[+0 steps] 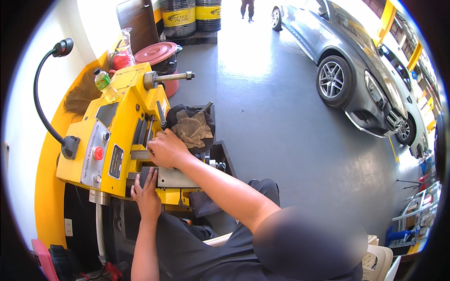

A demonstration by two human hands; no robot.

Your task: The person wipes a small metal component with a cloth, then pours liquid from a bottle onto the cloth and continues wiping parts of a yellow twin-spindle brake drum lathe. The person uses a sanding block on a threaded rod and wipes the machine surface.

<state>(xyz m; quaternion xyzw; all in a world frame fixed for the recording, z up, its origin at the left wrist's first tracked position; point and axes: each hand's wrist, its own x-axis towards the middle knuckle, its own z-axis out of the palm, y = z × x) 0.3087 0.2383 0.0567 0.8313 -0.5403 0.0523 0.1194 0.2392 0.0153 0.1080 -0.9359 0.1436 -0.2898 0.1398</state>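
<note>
A yellow brake lathe [125, 89] stands before me on the left. My left hand [146, 196] lies with its fingers stretched out on a dark, ridged block [150, 173] at the lathe's near side. Just beyond it, my right hand [168, 149] reaches across with bent fingers at the end of a flat metal bar [139, 154]; what its fingertips hold, if anything, is hidden. Under my right forearm is a grey metal plate [176, 178]. Past the right hand, a brown, stained cloth [191, 129] rests on a dark, rounded bundle [177, 114].
The lathe carries a red push button [98, 153], a protruding spindle [171, 77] and a green-labelled bottle [105, 84]. A bendable lamp [40, 89] rises at left. Behind stand a lidded red bin [156, 52] and drums [178, 18]. A grey car [356, 61] is parked right; a person [247, 9] stands far off.
</note>
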